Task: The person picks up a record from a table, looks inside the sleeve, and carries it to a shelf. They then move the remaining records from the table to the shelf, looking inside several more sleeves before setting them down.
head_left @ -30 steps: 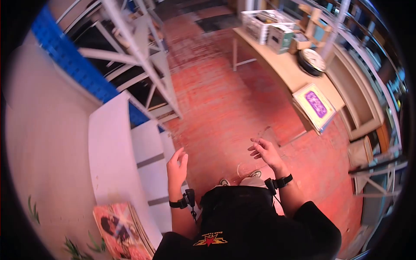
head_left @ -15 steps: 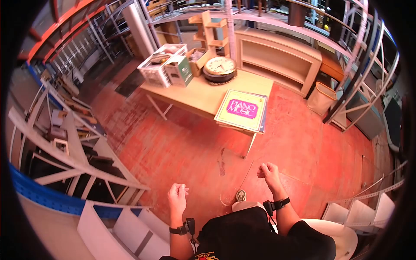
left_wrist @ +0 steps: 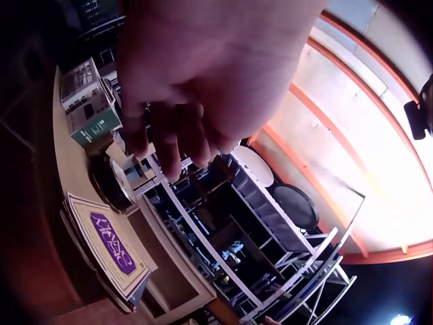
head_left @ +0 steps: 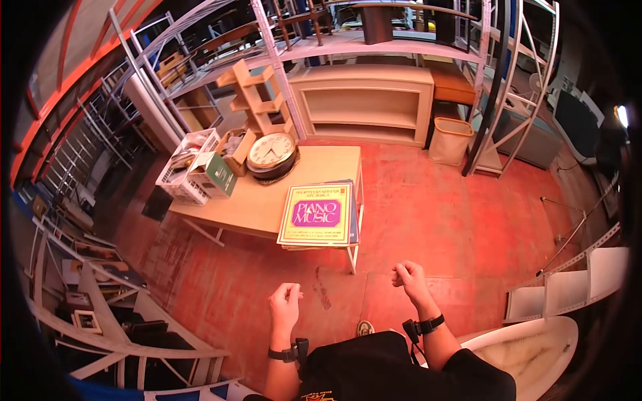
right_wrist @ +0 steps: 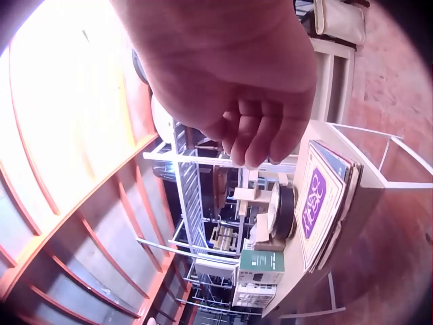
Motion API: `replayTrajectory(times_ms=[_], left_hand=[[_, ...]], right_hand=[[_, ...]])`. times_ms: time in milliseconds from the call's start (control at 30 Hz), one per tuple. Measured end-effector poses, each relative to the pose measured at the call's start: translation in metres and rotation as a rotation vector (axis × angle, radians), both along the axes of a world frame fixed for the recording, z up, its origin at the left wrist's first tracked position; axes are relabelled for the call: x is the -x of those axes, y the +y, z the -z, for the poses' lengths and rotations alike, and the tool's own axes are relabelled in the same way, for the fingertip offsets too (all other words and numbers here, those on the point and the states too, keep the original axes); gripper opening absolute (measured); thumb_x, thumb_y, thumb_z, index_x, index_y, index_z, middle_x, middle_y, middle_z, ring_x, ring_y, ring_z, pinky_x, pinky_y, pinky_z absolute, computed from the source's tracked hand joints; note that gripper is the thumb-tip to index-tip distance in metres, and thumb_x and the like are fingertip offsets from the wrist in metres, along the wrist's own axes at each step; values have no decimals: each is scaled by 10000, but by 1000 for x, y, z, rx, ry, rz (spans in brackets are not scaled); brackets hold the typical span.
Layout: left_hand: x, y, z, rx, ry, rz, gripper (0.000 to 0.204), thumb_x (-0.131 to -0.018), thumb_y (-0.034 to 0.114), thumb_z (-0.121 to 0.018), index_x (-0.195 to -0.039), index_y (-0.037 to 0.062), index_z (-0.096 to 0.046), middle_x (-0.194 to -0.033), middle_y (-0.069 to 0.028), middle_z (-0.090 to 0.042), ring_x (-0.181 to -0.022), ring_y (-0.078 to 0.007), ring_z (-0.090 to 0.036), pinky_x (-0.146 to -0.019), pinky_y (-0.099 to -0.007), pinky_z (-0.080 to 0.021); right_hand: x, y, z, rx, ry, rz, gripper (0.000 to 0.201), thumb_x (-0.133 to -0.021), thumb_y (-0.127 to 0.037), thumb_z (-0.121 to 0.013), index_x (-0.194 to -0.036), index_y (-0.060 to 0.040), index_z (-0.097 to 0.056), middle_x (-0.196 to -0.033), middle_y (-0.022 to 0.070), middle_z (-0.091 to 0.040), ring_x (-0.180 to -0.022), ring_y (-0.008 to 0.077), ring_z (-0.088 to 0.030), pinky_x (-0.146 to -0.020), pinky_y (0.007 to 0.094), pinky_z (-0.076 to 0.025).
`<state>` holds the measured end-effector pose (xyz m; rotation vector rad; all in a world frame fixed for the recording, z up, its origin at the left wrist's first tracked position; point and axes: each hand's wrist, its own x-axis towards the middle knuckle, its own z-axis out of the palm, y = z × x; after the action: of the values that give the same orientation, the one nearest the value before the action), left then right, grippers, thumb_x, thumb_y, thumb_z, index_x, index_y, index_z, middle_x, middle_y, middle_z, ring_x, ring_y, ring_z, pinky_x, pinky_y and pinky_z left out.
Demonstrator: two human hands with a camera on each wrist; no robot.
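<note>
My left hand (head_left: 285, 309) is held out in front of my body, its fingers loosely curled around nothing. My right hand (head_left: 412, 283) hangs further right in the same way, also holding nothing. Ahead of both hands, a stack of records with a yellow "Piano Music" cover (head_left: 317, 230) on top lies at the near right corner of a wooden table (head_left: 247, 208). Both wrist views show bent fingers (left_wrist: 166, 139) with air around them, and the stack (right_wrist: 323, 203) stands well apart from the hand in the right wrist view.
On the table stand a round clock (head_left: 273, 152), a green and white box (head_left: 215, 175), a white basket (head_left: 182, 190) and a cardboard box (head_left: 235, 152). A low wooden shelf (head_left: 364, 79) and a beige bin (head_left: 450, 144) are behind. Metal racks stand on both sides of the red floor (head_left: 428, 200).
My view has swung to the right and come nearer the table, which now sits ahead of me. Both hands stay in front of my body, their fingers more curled than at first.
</note>
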<state>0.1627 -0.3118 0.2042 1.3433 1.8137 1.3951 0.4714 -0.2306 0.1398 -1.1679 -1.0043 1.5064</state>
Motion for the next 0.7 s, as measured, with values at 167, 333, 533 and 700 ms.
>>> replayTrajectory(times_ms=[167, 333, 533, 700], left_hand=[[-1, 33, 6, 7, -17, 43, 151, -899, 108, -586, -846, -30, -618, -666, -93, -657, -647, -157, -665, -603, -271, -505], [20, 49, 23, 85, 13, 68, 185, -895, 133, -599, -792, -20, -599, -666, -104, -663, -652, -170, -671, -592, -283, -501], [65, 75, 43, 143, -11, 121, 206, -911, 133, -578, -774, -23, -586, -656, -83, -649, -627, -120, -634, -593, -251, -487], [112, 110, 53, 154, -33, 144, 200, -895, 165, -597, -824, -21, -613, -681, -96, -665, -639, -159, -649, -601, -282, -492]], right_hand=[[-21, 0, 7, 80, -64, 77, 223, -933, -180, -542, -833, 11, -599, -651, 58, -595, -546, 120, -572, -516, 244, -479], [-10, 13, 8, 131, -114, 84, 225, -926, -185, -549, -836, 15, -600, -655, 62, -599, -553, 125, -581, -518, 245, -483], [37, 40, -1, 92, -168, 67, 231, -922, -196, -560, -852, 18, -610, -672, 72, -613, -575, 136, -600, -525, 251, -490], [83, 69, 2, 161, -279, -40, 245, -925, -203, -552, -946, 30, -624, -727, 91, -635, -614, 145, -623, -553, 254, -513]])
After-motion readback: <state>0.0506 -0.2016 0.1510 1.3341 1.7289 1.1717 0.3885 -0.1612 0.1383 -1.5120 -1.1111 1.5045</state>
